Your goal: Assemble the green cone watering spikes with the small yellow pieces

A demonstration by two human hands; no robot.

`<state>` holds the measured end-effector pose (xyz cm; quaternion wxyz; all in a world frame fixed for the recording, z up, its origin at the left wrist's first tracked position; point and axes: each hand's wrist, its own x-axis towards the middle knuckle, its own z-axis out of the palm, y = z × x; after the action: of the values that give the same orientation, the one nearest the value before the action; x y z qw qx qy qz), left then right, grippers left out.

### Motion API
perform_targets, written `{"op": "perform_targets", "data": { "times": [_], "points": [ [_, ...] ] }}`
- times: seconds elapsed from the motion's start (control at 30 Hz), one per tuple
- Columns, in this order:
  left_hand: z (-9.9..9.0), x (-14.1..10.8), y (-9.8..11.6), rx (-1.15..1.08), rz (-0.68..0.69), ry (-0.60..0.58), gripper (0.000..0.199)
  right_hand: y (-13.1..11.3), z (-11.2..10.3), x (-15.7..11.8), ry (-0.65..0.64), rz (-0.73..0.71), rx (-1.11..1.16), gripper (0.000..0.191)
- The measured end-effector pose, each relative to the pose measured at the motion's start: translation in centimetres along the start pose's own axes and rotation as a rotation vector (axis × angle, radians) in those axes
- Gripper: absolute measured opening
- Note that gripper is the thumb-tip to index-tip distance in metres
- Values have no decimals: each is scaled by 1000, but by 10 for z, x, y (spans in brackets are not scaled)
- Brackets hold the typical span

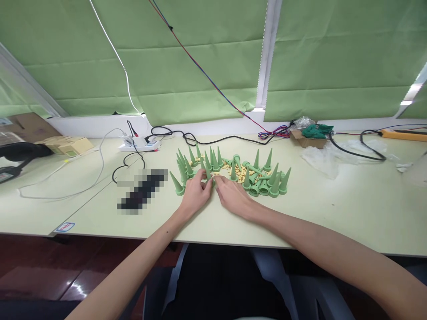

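Observation:
My left hand (pixel 196 190) is closed around a green plastic cone spike (pixel 207 171), whose pointed tip rises above the fingers. Close beside it, my right hand (pixel 231 195) has its fingertips pressed together near the base of that cone; whatever they pinch is hidden. Several more green cones (pixel 183 171) stand upright to the left and behind my hands. On the right, some cones stand while others lie on their sides, with hollow round ends (pixel 254 190) facing me. Small yellow plastic pieces (pixel 235 173) lie heaped among the cones.
A power strip (pixel 140 143) with cables is at the back left. A blurred dark object (pixel 143 192) lies left of my hands. Yellow boxes (pixel 71 146) are far left. An open cardboard box (pixel 308 138) and clear plastic bags (pixel 322 159) are back right. The table's front edge runs below my forearms.

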<state>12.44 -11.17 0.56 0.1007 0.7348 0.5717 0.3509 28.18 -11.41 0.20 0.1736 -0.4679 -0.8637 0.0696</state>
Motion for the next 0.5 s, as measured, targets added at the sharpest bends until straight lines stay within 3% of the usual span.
{"op": "perform_targets", "data": {
  "times": [0.5],
  "points": [
    [2,0,-3,-55,1,-12,27,6,2,0,72,-12,141,28]
  ]
}}
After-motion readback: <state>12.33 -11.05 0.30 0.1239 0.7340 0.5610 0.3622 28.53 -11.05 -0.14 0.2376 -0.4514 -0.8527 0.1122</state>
